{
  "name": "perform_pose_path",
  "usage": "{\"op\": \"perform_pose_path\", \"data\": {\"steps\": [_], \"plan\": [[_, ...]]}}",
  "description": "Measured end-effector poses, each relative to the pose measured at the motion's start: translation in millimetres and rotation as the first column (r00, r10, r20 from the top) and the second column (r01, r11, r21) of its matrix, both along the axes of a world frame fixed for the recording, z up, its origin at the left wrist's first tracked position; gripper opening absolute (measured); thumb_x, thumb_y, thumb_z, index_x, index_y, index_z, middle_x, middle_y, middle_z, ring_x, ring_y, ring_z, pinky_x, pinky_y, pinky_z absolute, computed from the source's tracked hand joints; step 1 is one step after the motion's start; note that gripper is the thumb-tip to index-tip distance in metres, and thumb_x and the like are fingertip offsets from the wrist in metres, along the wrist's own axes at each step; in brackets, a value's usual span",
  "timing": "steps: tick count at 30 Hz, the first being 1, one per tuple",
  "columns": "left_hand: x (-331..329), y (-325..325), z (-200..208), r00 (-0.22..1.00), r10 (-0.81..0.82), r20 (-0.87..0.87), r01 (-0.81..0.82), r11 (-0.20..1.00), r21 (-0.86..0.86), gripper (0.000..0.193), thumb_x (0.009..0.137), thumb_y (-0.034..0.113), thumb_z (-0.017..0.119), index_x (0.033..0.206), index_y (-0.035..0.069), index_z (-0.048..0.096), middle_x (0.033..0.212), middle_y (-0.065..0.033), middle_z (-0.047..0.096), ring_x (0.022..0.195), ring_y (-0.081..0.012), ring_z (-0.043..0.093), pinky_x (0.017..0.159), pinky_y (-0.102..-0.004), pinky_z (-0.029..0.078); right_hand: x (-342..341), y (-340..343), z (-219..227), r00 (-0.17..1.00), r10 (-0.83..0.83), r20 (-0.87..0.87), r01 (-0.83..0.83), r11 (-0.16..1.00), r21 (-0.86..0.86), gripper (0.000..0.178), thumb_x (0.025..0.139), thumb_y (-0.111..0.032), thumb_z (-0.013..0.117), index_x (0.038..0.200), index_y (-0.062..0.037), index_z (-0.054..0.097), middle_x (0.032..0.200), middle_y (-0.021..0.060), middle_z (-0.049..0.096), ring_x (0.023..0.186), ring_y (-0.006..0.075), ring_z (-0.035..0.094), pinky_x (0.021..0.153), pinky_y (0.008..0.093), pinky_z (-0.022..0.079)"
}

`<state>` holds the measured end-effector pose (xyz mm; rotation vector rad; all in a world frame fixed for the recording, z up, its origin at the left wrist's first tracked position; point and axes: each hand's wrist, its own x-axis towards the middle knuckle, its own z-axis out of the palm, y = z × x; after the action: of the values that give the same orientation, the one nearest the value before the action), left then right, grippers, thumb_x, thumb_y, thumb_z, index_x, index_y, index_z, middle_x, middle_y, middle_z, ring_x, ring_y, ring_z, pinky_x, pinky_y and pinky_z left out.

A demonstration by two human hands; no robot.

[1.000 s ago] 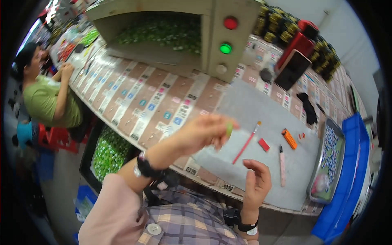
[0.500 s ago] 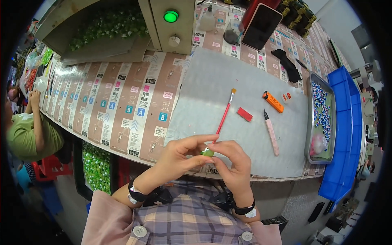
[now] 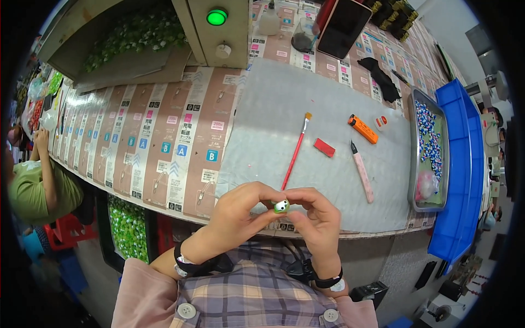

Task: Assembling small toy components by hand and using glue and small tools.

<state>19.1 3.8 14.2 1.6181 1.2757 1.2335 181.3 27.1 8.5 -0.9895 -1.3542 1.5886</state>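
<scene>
A tiny green figurine (image 3: pixel 281 206) with a white face and black eye dots is held at the table's front edge. My left hand (image 3: pixel 238 212) pinches it from one side, and the fingertips of my right hand (image 3: pixel 316 217) close on it from the other. Just beyond the fingers, a red-handled paintbrush (image 3: pixel 295 157) lies on the grey sheet (image 3: pixel 257 120). Farther right rest a small red block (image 3: pixel 324 147), an orange cutter (image 3: pixel 362 129), a pink pen-shaped knife (image 3: pixel 362 172) and a little clear piece with an orange label (image 3: pixel 381 122).
At right, a metal tray (image 3: pixel 414 180) holds small blue-and-white pieces beside a blue bin (image 3: pixel 467 153). A beige box (image 3: pixel 219 33) with a green light stands back left. A dark phone (image 3: pixel 344 27) leans at the back. Another person's green sleeve (image 3: pixel 41 186) shows far left.
The figurine has been turned between my fingers, so its white face with dark eyes now shows. The view has shifted slightly; the tools on the sheet lie as before.
</scene>
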Motion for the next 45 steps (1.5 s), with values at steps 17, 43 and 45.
{"op": "perform_pose_path", "data": {"steps": [17, 43, 45], "plan": [[-6.4, -8.4, -8.5, 0.888, -0.089, 0.451, 0.207, 0.953, -0.221, 0.041, 0.076, 0.0, 0.063, 0.114, 0.001, 0.047, 0.091, -0.0052, 0.055, 0.088, -0.0128, 0.056, 0.078, -0.0254, 0.045, 4.3, 1.2, 6.9, 0.999, 0.033, 0.039, -0.035, 0.998, 0.044, 0.028, 0.073, 0.001, 0.064, 0.1, -0.0002, 0.061, 0.093, 0.0072, 0.059, 0.085, 0.0147, 0.055, 0.076, 0.0243, 0.042], [-8.0, -11.5, -10.3, 0.784, -0.03, 0.62, 0.322, 0.873, -0.366, 0.025, 0.077, 0.001, 0.063, 0.101, -0.002, 0.055, 0.088, -0.0028, 0.058, 0.082, -0.0072, 0.054, 0.075, -0.0216, 0.046, 4.2, -0.4, 20.0, 0.998, 0.057, -0.003, -0.057, 0.996, -0.07, 0.028, 0.08, -0.003, 0.058, 0.107, 0.0038, 0.058, 0.084, 0.0052, 0.057, 0.07, 0.0066, 0.051, 0.056, 0.0163, 0.037], [-8.3, -12.0, -9.4, 0.785, -0.022, 0.619, 0.318, 0.872, -0.373, 0.025, 0.077, 0.001, 0.063, 0.1, -0.002, 0.055, 0.088, -0.0029, 0.058, 0.082, -0.0073, 0.054, 0.075, -0.0214, 0.046, 6.8, 0.4, 20.2, 0.995, 0.095, -0.008, -0.095, 0.992, -0.087, 0.029, 0.08, 0.0, 0.056, 0.109, 0.0037, 0.057, 0.087, 0.0063, 0.057, 0.077, 0.009, 0.053, 0.065, 0.019, 0.039]]}}
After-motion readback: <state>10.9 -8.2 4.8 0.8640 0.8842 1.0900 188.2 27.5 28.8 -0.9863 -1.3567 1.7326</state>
